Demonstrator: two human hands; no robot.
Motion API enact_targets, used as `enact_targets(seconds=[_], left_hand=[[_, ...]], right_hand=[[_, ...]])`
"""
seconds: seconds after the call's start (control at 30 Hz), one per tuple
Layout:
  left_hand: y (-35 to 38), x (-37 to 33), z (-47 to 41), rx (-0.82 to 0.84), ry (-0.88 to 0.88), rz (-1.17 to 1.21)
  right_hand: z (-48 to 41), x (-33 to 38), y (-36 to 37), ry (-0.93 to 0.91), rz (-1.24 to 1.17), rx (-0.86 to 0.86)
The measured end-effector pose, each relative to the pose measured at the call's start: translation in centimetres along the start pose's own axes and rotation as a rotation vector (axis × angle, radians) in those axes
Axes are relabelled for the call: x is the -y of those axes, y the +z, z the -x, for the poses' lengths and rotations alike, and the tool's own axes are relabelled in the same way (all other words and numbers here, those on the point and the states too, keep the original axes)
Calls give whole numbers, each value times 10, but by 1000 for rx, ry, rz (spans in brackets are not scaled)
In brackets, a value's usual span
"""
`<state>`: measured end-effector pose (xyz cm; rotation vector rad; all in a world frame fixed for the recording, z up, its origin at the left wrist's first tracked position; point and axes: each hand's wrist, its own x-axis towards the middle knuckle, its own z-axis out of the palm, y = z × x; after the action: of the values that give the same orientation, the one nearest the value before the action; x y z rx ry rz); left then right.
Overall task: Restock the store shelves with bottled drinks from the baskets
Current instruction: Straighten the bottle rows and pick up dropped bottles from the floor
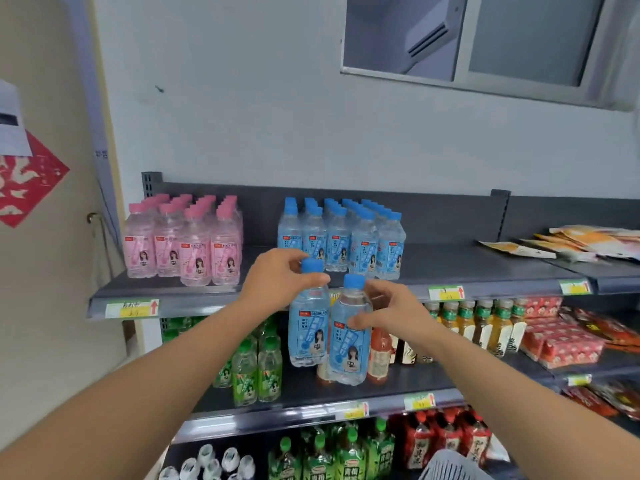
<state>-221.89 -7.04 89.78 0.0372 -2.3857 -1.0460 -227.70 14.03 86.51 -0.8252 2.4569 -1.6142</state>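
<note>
Two clear bottles with blue caps and blue labels hang in the air in front of the top shelf's edge (194,301). My left hand (280,280) grips the left blue-capped bottle (308,327) at its neck. My right hand (391,311) holds the right blue-capped bottle (349,344) by its shoulder, fingers wrapped on its right side. Both bottles are upright and side by side. On the top shelf behind them stands a group of matching blue-capped bottles (341,237).
Pink-capped bottles (183,240) stand at the top shelf's left; flat snack packets (571,245) lie at its right. Lower shelves hold green bottles (256,368), tea bottles (481,323) and red packs (561,341). A grey basket's rim (450,465) shows at the bottom right.
</note>
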Motion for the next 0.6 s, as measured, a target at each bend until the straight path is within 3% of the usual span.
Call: enact_targets(seconds=[0.6], left_hand=[[59,-35,-132,-169,-54,-36]], right_hand=[[-80,-24,-89,-98,-2,84]])
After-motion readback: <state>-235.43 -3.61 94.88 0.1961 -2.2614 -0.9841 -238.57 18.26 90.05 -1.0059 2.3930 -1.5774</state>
